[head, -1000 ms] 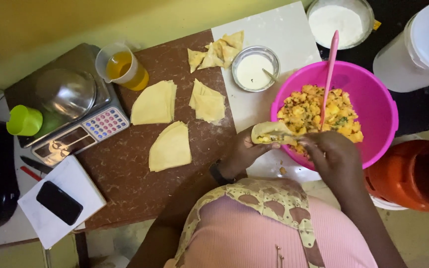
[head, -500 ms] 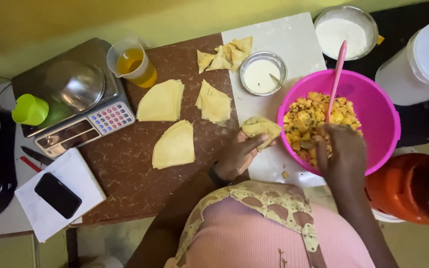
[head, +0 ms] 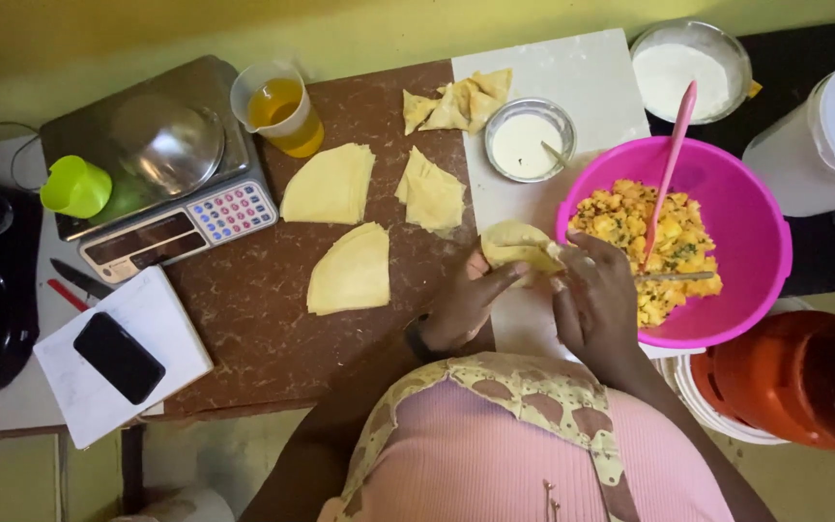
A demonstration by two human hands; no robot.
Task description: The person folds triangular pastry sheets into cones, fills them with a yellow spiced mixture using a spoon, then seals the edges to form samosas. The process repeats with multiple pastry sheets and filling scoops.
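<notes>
The right hand has left the pink bowl, joining the left hand gripping the pastry cone, filling hidden.

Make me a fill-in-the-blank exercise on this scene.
1. Both hands hold a folded pastry cone beside the ____ bowl of yellow filling.
2. A ____ spoon stands in the filling.
3. The black phone lies on a white ____.
Missing words: pink; pink; notebook
</notes>
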